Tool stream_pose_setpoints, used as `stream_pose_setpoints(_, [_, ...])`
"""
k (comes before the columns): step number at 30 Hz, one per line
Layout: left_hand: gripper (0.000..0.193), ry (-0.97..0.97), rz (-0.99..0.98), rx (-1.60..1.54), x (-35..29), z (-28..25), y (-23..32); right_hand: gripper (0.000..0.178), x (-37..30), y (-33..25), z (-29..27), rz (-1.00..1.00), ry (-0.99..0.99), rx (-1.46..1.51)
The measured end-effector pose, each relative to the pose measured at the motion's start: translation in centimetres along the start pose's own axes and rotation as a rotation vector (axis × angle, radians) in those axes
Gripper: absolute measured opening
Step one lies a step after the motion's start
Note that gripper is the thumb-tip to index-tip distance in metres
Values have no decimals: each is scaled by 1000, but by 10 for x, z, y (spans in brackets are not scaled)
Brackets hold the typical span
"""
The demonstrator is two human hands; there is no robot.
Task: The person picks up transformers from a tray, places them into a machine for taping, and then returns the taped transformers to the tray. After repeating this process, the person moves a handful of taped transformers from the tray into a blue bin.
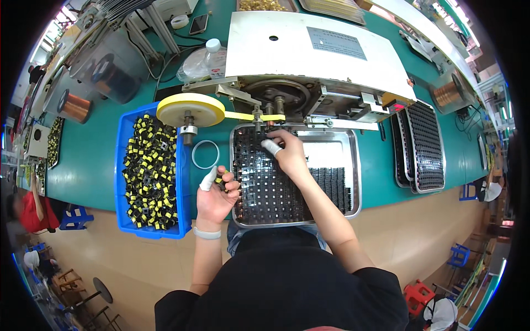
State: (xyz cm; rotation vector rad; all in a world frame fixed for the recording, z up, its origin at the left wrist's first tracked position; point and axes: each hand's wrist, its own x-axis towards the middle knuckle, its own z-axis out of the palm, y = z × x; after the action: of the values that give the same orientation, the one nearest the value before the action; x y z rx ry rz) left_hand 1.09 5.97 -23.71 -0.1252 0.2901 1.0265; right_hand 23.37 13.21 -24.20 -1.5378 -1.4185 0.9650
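My left hand [217, 194], palm up with its fingers curled, holds small black bobbins wrapped in yellow tape [221, 177]. White wrapping covers its thumb. My right hand [288, 153], a white cover on one finger, reaches over the upper rows of a metal tray [356, 187]. Its fingers are bent together just below the spindle of a white winding machine [276, 52]; whatever is between the fingertips is hidden. Rows of black bobbins [268, 190] fill the tray's left part. Yellow tape runs from a large roll [190, 109] to the spindle.
Left of the tray stands a blue bin [118, 182] heaped with yellow-taped bobbins. A pale ring [206, 154] lies between bin and tray. Stacked trays [425, 146] are at the right. Copper wire spools [76, 106], a bottle [214, 58] and a phone [199, 23] stand around the machine.
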Motion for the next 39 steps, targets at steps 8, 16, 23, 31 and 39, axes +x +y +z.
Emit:
stream_pose_setpoints(8, [21,-39,24,31,12,4,5,30,-1,14,30,-184,-65,-406])
stream_pose_setpoints(16, [43,-132,-54,205,81,23,-5,29,-22,8,-30,250,-290,661])
stream_pose_setpoints(23, [38,-191,-183,298,134,40,-23,34,-36,29,-55,303,-495,1546])
stream_pose_setpoints(31, [46,-238,-253,115,86,12,-21,26,-26,18,-38,535,-390,1943])
stream_pose_setpoints(39, [38,-186,-2,20,18,-6,-5,20,-5,1,3,461,-236,1875])
